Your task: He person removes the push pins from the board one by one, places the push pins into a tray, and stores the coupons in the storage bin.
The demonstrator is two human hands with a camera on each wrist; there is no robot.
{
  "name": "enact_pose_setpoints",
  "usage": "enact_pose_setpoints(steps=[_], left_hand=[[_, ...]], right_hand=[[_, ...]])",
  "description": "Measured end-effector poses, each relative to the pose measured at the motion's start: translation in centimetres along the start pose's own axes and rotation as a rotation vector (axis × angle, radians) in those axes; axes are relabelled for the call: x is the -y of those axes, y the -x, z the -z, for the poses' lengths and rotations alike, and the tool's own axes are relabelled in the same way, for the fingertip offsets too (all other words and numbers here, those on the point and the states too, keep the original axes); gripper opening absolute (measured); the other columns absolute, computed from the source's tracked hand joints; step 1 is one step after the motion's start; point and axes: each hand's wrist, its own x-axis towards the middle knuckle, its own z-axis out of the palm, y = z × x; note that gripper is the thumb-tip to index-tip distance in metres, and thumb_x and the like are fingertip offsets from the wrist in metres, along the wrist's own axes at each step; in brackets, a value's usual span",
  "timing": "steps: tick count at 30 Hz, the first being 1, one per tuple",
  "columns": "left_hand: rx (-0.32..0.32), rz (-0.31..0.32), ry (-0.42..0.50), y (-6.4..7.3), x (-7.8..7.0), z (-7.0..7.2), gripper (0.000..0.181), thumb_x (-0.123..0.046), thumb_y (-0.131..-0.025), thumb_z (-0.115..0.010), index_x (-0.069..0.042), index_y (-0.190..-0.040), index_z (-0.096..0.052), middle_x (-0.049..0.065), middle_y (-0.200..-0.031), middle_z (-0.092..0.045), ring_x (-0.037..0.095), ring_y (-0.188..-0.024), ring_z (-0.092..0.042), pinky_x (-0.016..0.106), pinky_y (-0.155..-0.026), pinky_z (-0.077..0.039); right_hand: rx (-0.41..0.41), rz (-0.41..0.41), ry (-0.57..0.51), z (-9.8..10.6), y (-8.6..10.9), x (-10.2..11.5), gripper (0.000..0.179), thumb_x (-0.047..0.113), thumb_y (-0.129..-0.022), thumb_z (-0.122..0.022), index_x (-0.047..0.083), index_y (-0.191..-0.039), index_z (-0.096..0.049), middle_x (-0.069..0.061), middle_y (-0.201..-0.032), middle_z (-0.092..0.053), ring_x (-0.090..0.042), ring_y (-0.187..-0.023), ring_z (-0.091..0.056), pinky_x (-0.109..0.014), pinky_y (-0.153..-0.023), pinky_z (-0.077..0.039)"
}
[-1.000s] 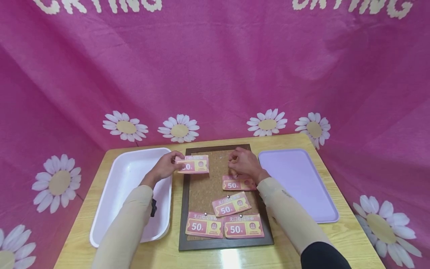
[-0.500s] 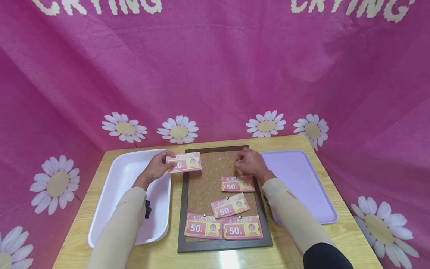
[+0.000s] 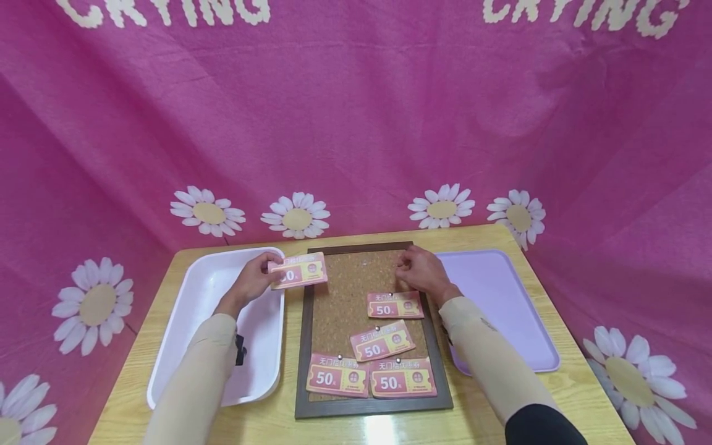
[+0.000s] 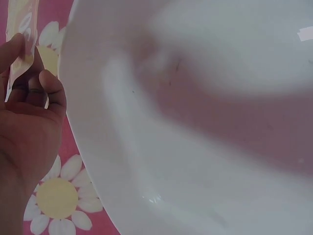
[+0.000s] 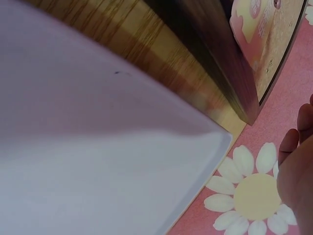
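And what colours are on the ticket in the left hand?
The ticket is pink and yellow with white print, seen best in the head view.

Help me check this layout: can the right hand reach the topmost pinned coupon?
Probably yes: the right hand is just beyond the topmost pinned coupon, and nothing visible blocks the way; whether it holds anything is unclear.
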Motion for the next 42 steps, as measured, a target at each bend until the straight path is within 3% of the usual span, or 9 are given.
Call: enact_pose_setpoints(steps=[8, 19, 26, 42], left_hand=[[-0.024, -0.031, 0.011, 0.3, 0.5, 0.4, 0.029, -0.006, -0.089, -0.064, -0.003, -0.115, -0.055, 0.021, -0.113, -0.061, 0.018, -0.089, -0.057, 0.022, -0.071, -0.048], [-0.033, 0.009, -0.021, 0.7, 1.5, 1.0, 0.028, -0.008, -0.089, -0.065, -0.004, -0.115, -0.055, 0.018, -0.109, -0.062, 0.016, -0.086, -0.056, 0.022, -0.07, -0.048], [-0.04, 0.019, -0.008, 0.9, 2.2, 1.3, 0.029, -0.008, -0.089, -0.064, -0.004, -0.116, -0.054, 0.019, -0.109, -0.062, 0.013, -0.084, -0.056, 0.021, -0.07, -0.048], [-0.044, 0.044, -0.049, 1.2, 3.1, 1.7, 0.029, -0.01, -0.09, -0.061, -0.005, -0.118, -0.052, 0.019, -0.112, -0.06, 0.016, -0.086, -0.057, 0.023, -0.072, -0.046]], right_hand=[[0.012, -0.035, -0.012, 0.0, 0.5, -0.6, 0.011, 0.028, -0.073, -0.068, 0.019, -0.08, -0.067, 0.004, -0.083, -0.057, -0.015, -0.073, -0.055, -0.033, -0.069, -0.046], [0.059, -0.106, -0.016, -0.1, 1.1, -1.7, 0.017, 0.032, -0.075, -0.068, 0.019, -0.085, -0.071, 0.004, -0.086, -0.058, -0.016, -0.076, -0.055, -0.035, -0.073, -0.048], [0.056, -0.164, -0.026, 0.0, 1.4, -2.2, 0.012, 0.03, -0.075, -0.067, 0.02, -0.079, -0.069, 0.003, -0.085, -0.058, -0.017, -0.076, -0.055, -0.036, -0.073, -0.047], [0.036, -0.167, -0.013, 0.3, 2.0, -3.4, 0.014, 0.032, -0.074, -0.068, 0.02, -0.079, -0.07, 0.001, -0.086, -0.059, -0.019, -0.079, -0.055, -0.038, -0.073, -0.047]])
